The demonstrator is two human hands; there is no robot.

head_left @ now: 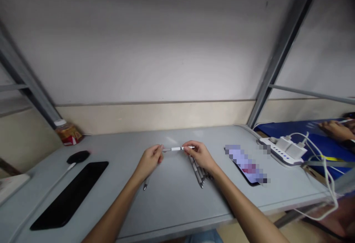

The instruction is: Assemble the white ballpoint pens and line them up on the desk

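Observation:
Between my two hands a white and grey pen (176, 149) is held level, just above the grey table (166, 209). My left hand (151, 160) pinches its left end between thumb and fingers. The right end is in the fingertips of my right hand (199, 155), which cover part of it. Under and beside my right hand lie several similar pens (197, 173) in a loose bunch, partly hidden by the hand and forearm. Another pen (145, 184) lies by my left wrist, mostly covered by it.
A lit phone (246, 165) lies to the right, near a white power strip (281, 152) with plugs and cables. At left are a black slab (70, 195), a black round object (78, 157) and a jar (68, 133). Another person's hand (337, 129) is at far right.

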